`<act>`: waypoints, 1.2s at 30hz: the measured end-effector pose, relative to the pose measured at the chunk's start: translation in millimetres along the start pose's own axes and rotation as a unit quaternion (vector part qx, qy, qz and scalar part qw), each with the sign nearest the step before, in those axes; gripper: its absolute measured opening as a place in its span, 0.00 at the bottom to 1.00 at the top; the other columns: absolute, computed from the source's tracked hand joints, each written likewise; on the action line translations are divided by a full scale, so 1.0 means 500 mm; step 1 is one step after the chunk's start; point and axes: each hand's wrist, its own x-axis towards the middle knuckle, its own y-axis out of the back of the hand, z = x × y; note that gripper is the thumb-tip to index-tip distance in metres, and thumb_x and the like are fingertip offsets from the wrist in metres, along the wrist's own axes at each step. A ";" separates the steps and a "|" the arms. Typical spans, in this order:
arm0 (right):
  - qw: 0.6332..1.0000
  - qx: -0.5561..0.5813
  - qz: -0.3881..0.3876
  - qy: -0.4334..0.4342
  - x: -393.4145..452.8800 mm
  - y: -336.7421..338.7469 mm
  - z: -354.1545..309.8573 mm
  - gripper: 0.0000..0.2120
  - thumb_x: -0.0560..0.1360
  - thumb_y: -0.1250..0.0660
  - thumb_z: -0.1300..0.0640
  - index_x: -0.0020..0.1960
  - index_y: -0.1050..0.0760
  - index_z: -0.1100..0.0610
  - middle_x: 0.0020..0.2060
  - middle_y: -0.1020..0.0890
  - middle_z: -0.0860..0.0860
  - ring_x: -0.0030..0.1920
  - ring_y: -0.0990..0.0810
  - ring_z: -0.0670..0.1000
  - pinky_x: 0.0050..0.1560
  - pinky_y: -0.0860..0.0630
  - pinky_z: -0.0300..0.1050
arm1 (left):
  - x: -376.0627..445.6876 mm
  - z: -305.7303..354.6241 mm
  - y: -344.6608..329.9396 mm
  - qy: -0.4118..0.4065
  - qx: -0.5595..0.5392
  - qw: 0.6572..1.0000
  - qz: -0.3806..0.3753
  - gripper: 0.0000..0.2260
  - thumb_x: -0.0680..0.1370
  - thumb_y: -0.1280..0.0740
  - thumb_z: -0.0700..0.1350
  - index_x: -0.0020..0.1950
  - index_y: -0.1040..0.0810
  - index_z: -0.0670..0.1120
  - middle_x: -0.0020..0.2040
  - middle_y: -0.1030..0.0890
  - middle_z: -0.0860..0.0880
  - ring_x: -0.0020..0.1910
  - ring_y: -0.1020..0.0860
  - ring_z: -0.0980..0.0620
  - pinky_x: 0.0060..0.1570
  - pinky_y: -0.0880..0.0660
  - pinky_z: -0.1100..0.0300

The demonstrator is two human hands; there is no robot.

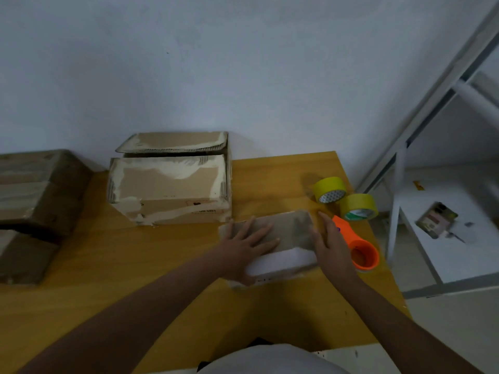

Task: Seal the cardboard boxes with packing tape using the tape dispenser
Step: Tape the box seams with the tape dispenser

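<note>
Nearest, both forearms reach over the yellow wooden table [151, 265]. The left hand [244, 245] lies flat with fingers spread on top of the small cardboard box [286, 230], pressing it down; the right hand [333, 247] rests straight-fingered against the box's right end, pinching nothing. The box sits at centre, dull brown, its top blurred, a white panel or label on its near side; whether tape already crosses its seam I cannot tell. At 3 o'clock of the box, just beside the right hand, lies the orange tape dispenser [363, 256], smooth plastic, round hub and tapered handle, not held, so taping of this box looks not yet begun. At 1 o'clock stand two yellow tape rolls [329, 189], glossy and touching each other. At 11 o'clock, against the wall, a larger cardboard box [170, 184] has its top flaps apart, unsealed, its skin torn pale where old tape was peeled. At 9 o'clock, well apart at the table's left edge, dark stacked boxes [35, 190] show shiny bands, likely tape; probably done. Judgement: one box possibly sealed, at least two left. Far right, a white metal shelf frame [399, 184].
</note>
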 end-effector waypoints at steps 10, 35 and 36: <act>0.994 -0.103 -0.028 0.000 0.019 0.006 0.046 0.18 0.79 0.35 0.55 0.67 0.30 0.60 0.59 0.30 0.54 0.60 0.27 0.55 0.59 0.29 0.50 | -0.037 0.012 -0.044 0.101 -0.076 0.979 0.159 0.40 0.76 0.41 0.32 0.79 0.52 0.62 0.79 0.66 0.57 0.77 0.70 0.47 0.74 0.64 0.36; 0.993 0.084 -0.031 -0.076 -0.079 -0.034 0.054 0.21 0.81 0.39 0.52 0.74 0.33 0.50 0.63 0.22 0.48 0.60 0.24 0.44 0.57 0.25 0.41 | 0.028 0.088 -0.070 0.067 -0.257 0.945 0.192 0.40 0.76 0.43 0.68 0.80 0.58 0.57 0.78 0.70 0.57 0.77 0.69 0.45 0.74 0.46 0.45; 0.993 0.082 -0.039 -0.073 -0.075 -0.037 0.049 0.22 0.81 0.40 0.51 0.74 0.34 0.50 0.63 0.21 0.49 0.60 0.24 0.46 0.58 0.25 0.44 | 0.031 0.088 -0.075 0.079 -0.234 0.952 0.180 0.39 0.77 0.42 0.65 0.79 0.62 0.56 0.78 0.70 0.56 0.77 0.71 0.44 0.76 0.47 0.42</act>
